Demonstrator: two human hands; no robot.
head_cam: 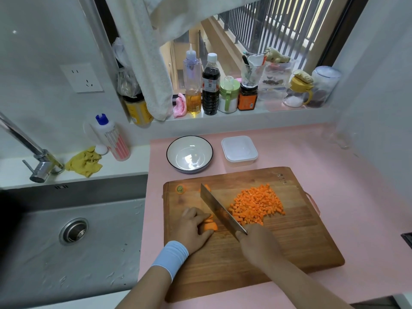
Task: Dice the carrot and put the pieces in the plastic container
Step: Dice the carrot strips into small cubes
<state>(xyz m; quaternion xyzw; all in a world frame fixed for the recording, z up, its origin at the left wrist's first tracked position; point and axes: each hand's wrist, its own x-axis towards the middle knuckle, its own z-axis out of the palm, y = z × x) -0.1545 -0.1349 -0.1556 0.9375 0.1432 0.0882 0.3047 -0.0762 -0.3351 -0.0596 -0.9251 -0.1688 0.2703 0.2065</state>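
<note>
On the wooden cutting board (278, 246), my left hand (192, 228) grips a chunk of carrot (210, 225) with curled fingers. My right hand (258, 244) holds the handle of a cleaver (219, 208), whose blade stands just right of that chunk. A heap of diced carrot (256, 205) lies to the right of the blade. Another carrot piece (207, 187) peeks out behind the blade's far end. The plastic container (239, 150), with its white lid on, sits on the pink counter beyond the board.
A white bowl (189, 153) with a dark rim stands left of the container. A steel sink (73, 237) and tap (33, 157) lie to the left. Bottles and jars (210, 85) line the windowsill. A yellow cloth (85, 162) and a dish soap bottle (112, 137) sit behind the sink.
</note>
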